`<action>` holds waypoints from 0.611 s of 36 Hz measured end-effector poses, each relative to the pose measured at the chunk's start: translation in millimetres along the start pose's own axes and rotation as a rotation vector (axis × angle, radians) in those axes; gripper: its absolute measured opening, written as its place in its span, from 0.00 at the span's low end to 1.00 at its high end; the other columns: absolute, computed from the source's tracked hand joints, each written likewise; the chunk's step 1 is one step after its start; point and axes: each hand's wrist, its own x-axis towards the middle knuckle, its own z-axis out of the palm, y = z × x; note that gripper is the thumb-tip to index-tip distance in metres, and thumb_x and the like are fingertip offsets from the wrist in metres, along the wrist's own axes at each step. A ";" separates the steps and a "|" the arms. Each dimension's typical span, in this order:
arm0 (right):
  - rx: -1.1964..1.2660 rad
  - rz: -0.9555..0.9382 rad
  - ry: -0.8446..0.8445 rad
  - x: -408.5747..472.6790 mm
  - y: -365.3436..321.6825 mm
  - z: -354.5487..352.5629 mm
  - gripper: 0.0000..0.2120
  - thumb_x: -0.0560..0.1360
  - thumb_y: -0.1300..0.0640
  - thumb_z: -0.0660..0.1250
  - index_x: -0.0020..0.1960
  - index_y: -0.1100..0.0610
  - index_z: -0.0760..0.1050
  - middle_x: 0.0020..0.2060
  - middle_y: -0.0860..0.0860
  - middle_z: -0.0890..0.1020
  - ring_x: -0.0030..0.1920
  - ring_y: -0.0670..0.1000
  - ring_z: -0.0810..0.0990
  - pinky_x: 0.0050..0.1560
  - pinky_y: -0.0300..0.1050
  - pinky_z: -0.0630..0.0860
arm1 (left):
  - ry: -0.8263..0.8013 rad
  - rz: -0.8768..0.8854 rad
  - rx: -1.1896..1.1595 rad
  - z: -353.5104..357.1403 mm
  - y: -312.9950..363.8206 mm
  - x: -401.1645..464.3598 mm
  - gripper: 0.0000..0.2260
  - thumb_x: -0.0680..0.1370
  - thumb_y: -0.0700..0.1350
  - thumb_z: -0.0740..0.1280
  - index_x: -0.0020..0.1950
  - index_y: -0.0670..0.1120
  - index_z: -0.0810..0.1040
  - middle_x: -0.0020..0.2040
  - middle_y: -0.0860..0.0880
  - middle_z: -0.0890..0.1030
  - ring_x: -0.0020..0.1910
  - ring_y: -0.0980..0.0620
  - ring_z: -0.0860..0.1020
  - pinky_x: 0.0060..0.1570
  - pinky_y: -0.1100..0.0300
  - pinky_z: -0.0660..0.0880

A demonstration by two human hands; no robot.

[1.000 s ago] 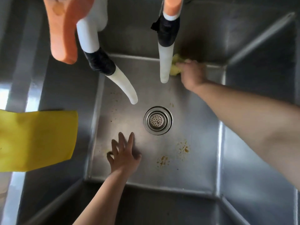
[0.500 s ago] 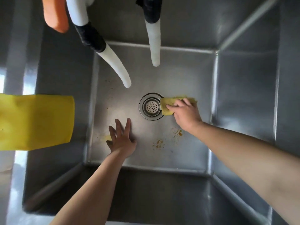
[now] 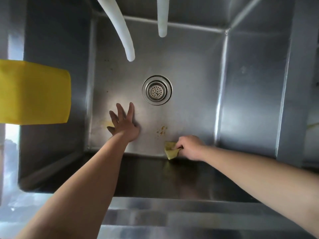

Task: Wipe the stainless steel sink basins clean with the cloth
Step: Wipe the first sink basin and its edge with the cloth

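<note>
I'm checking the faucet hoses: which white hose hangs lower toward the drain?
The left, curved hose; its tip ends nearer the drain than the straight right hose.

A yellow sheet [image 3: 34, 92] overhangs the left rim (bright daylight glares below it).

A crumpled yellow-green cloth [image 3: 170, 151] is pressed where the floor of the stainless steel sink basin [image 3: 193, 69] meets its near wall.
</note>
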 end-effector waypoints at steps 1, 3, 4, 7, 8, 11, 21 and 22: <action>0.007 0.013 -0.028 -0.2 -1.8 3.2 0.13 0.74 0.52 0.71 0.59 0.46 0.82 0.56 0.47 0.81 0.57 0.55 0.79 0.56 0.45 0.75 | -0.001 -0.001 0.003 0.2 -0.1 0.1 0.38 0.80 0.49 0.61 0.77 0.65 0.36 0.78 0.52 0.29 0.78 0.41 0.33 0.72 0.32 0.53; 0.027 0.044 -0.061 -0.1 -4.2 7.9 0.15 0.74 0.53 0.72 0.60 0.46 0.82 0.60 0.47 0.81 0.59 0.54 0.79 0.58 0.43 0.74 | 0.000 -0.003 0.003 0.2 -0.2 -0.3 0.38 0.80 0.49 0.61 0.77 0.65 0.36 0.78 0.52 0.28 0.78 0.41 0.33 0.72 0.32 0.53; 0.039 0.057 -0.072 0.4 -4.6 7.8 0.15 0.73 0.53 0.72 0.60 0.46 0.82 0.60 0.47 0.82 0.59 0.54 0.79 0.58 0.42 0.74 | 0.000 -0.003 0.000 0.4 -0.1 0.0 0.38 0.80 0.49 0.61 0.77 0.65 0.36 0.77 0.53 0.28 0.78 0.41 0.33 0.71 0.32 0.53; 0.087 0.067 -0.151 0.7 -5.0 -3.0 0.15 0.72 0.55 0.73 0.58 0.47 0.83 0.53 0.47 0.84 0.54 0.52 0.80 0.55 0.43 0.76 | -0.009 -0.001 -0.014 1.1 -0.4 0.7 0.38 0.81 0.49 0.61 0.77 0.65 0.35 0.77 0.53 0.28 0.77 0.41 0.32 0.71 0.32 0.52; 0.120 0.055 -0.201 -0.2 -5.2 -8.8 0.14 0.72 0.57 0.73 0.57 0.48 0.83 0.49 0.46 0.84 0.51 0.51 0.80 0.52 0.42 0.76 | -0.011 -0.001 -0.015 1.4 -0.7 0.7 0.38 0.81 0.49 0.60 0.77 0.65 0.35 0.77 0.53 0.27 0.77 0.41 0.32 0.71 0.32 0.52; 0.235 0.012 -0.379 -8.5 -10.1 -37.4 0.13 0.73 0.63 0.71 0.55 0.52 0.84 0.40 0.45 0.83 0.45 0.48 0.80 0.43 0.40 0.80 | -0.018 -0.002 -0.027 1.3 -0.9 1.0 0.37 0.81 0.48 0.60 0.77 0.66 0.35 0.77 0.53 0.27 0.77 0.41 0.31 0.72 0.32 0.50; 0.226 -0.029 0.529 24.7 -33.8 -150.1 0.09 0.71 0.60 0.70 0.49 0.54 0.85 0.42 0.58 0.84 0.41 0.52 0.79 0.41 0.45 0.74 | -0.033 -0.027 -0.039 -1.0 2.9 -1.7 0.41 0.80 0.42 0.62 0.76 0.66 0.33 0.76 0.54 0.26 0.77 0.42 0.31 0.72 0.32 0.49; 0.168 -0.007 0.587 33.0 -38.1 -151.4 0.10 0.71 0.57 0.70 0.51 0.52 0.85 0.44 0.57 0.84 0.45 0.55 0.80 0.43 0.46 0.75 | -0.036 -0.030 -0.041 -0.9 2.9 -1.6 0.41 0.80 0.42 0.62 0.76 0.66 0.33 0.76 0.54 0.26 0.77 0.42 0.31 0.72 0.31 0.49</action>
